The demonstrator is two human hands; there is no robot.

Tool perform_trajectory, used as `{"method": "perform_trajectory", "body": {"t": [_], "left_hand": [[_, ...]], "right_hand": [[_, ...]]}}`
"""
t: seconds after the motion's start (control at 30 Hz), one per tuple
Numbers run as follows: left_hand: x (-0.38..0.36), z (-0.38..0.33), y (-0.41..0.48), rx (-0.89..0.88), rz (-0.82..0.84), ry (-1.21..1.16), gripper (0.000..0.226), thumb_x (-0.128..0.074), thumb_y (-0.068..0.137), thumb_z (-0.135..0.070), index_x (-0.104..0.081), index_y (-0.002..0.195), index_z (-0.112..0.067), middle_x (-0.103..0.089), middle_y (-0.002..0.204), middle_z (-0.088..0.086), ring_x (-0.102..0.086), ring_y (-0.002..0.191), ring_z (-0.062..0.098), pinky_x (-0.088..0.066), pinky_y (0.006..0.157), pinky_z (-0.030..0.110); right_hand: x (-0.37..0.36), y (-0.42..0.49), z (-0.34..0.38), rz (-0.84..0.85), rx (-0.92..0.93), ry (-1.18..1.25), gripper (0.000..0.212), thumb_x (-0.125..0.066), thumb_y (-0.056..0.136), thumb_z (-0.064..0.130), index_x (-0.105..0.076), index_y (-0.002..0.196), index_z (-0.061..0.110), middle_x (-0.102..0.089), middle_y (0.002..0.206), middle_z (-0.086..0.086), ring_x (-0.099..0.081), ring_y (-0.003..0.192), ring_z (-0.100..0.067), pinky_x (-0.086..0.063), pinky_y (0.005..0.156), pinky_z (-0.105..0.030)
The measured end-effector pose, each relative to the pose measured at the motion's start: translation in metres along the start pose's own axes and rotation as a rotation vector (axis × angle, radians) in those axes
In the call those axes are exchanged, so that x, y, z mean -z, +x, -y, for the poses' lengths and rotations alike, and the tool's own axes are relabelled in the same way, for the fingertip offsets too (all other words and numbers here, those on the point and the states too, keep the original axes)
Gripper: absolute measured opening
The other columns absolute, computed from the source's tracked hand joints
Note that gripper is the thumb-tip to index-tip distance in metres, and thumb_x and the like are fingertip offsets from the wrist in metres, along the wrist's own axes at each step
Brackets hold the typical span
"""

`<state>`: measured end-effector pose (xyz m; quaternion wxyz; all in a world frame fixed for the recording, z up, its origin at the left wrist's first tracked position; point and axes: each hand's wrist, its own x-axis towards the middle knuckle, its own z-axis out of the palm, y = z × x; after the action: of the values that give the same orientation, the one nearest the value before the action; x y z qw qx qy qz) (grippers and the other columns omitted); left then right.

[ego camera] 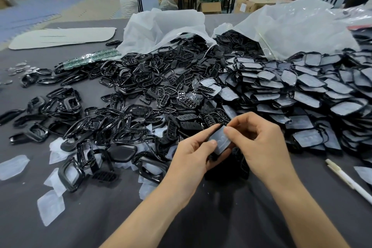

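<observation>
My left hand (pixel 193 155) grips a black plastic key-fob panel (pixel 220 141) with a cloudy protective film on its face, held just above the dark table (pixel 201 217). My right hand (pixel 259 143) pinches the film at the panel's upper edge with thumb and forefinger. The panel's lower part is hidden behind my fingers. A big heap of film-covered black panels (pixel 302 94) lies to the right. Piles of black button frames (pixel 177 90) and glossy black rims (pixel 112 123) spread across the middle and left.
Peeled film pieces (pixel 50 207) litter the table's front left. A white pen (pixel 348 181) lies at the right edge. Two open clear bags (pixel 161 26) sit behind the piles, with green circuit boards (pixel 90 58) and a pale flat board (pixel 60 37) at back left.
</observation>
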<state>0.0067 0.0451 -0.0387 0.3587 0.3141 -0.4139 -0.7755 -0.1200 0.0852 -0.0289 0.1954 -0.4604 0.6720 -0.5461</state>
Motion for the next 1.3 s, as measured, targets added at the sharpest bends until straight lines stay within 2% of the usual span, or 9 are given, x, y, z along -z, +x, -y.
{"method": "perform_trajectory", "body": {"t": [0.17, 0.37, 0.5, 0.63, 0.87, 0.97, 1.13, 1.3], "left_hand": [[-0.0014, 0.0028, -0.0017, -0.010, -0.003, 0.016, 0.036, -0.041, 0.097, 0.006, -0.067, 0.110, -0.014, -0.073, 0.107, 0.008, -0.069, 0.097, 0.014, -0.057, 0.078, 0.024], [-0.0014, 0.0020, -0.0019, -0.025, 0.007, 0.010, 0.032, -0.043, 0.097, 0.004, -0.066, 0.113, -0.011, -0.073, 0.107, 0.009, -0.070, 0.095, 0.012, -0.057, 0.079, 0.024], [-0.0010, 0.0030, -0.0025, -0.050, 0.007, 0.022, 0.030, -0.047, 0.096, 0.002, -0.064, 0.118, -0.010, -0.073, 0.108, 0.008, -0.068, 0.101, 0.016, -0.056, 0.080, 0.024], [-0.0001, 0.0027, -0.0019, -0.044, 0.011, 0.001, 0.030, -0.046, 0.096, 0.002, -0.066, 0.115, -0.011, -0.073, 0.107, 0.011, -0.068, 0.092, 0.014, -0.056, 0.073, 0.021], [-0.0004, -0.0005, -0.0022, -0.009, 0.058, -0.109, 0.028, -0.046, 0.094, 0.002, -0.069, 0.107, -0.005, -0.073, 0.105, 0.014, -0.071, 0.090, 0.015, -0.056, 0.068, 0.021], [-0.0011, 0.0002, -0.0025, -0.003, 0.070, -0.126, 0.028, -0.046, 0.093, 0.002, -0.070, 0.106, -0.004, -0.073, 0.105, 0.015, -0.071, 0.090, 0.016, -0.057, 0.068, 0.021], [-0.0016, 0.0026, -0.0037, -0.036, 0.072, -0.075, 0.037, -0.046, 0.094, 0.003, -0.078, 0.093, -0.014, -0.074, 0.101, 0.012, -0.071, 0.090, 0.014, -0.056, 0.070, 0.021], [-0.0011, 0.0030, -0.0025, -0.039, 0.067, -0.055, 0.031, -0.046, 0.094, 0.004, -0.072, 0.103, -0.009, -0.074, 0.102, 0.012, -0.071, 0.089, 0.015, -0.056, 0.069, 0.021]], "right_hand": [[0.0016, 0.0022, -0.0024, 0.002, 0.008, -0.003, 0.014, -0.072, 0.080, 0.013, -0.067, 0.073, 0.024, -0.070, 0.070, 0.011, -0.064, 0.062, -0.005, -0.052, 0.064, -0.018], [0.0000, 0.0012, -0.0019, 0.022, 0.002, 0.046, 0.015, -0.072, 0.081, 0.011, -0.066, 0.074, 0.023, -0.069, 0.069, 0.010, -0.061, 0.058, -0.005, -0.052, 0.061, -0.021], [-0.0010, 0.0009, -0.0018, 0.006, 0.029, 0.050, 0.017, -0.072, 0.081, 0.010, -0.065, 0.074, 0.024, -0.067, 0.068, 0.011, -0.054, 0.054, 0.001, -0.047, 0.057, -0.014], [-0.0009, 0.0008, -0.0018, -0.014, 0.031, -0.013, 0.016, -0.073, 0.080, 0.013, -0.066, 0.073, 0.026, -0.067, 0.069, 0.007, -0.061, 0.061, -0.008, -0.051, 0.063, -0.023], [0.0009, 0.0017, -0.0004, -0.042, 0.026, 0.016, 0.016, -0.074, 0.079, 0.014, -0.066, 0.073, 0.027, -0.068, 0.070, 0.012, -0.064, 0.061, -0.007, -0.054, 0.064, -0.028], [0.0012, 0.0016, -0.0010, -0.046, 0.028, 0.014, 0.018, -0.074, 0.079, 0.013, -0.066, 0.072, 0.027, -0.068, 0.070, 0.013, -0.063, 0.061, -0.007, -0.053, 0.063, -0.023], [0.0009, 0.0003, -0.0018, -0.035, 0.023, 0.023, 0.023, -0.073, 0.078, 0.008, -0.065, 0.071, 0.028, -0.067, 0.066, 0.011, -0.061, 0.057, -0.006, -0.050, 0.058, -0.019], [0.0000, 0.0013, -0.0021, -0.048, 0.016, 0.036, 0.020, -0.074, 0.077, 0.010, -0.065, 0.070, 0.027, -0.068, 0.066, 0.013, -0.062, 0.057, -0.005, -0.050, 0.056, -0.016]]}}
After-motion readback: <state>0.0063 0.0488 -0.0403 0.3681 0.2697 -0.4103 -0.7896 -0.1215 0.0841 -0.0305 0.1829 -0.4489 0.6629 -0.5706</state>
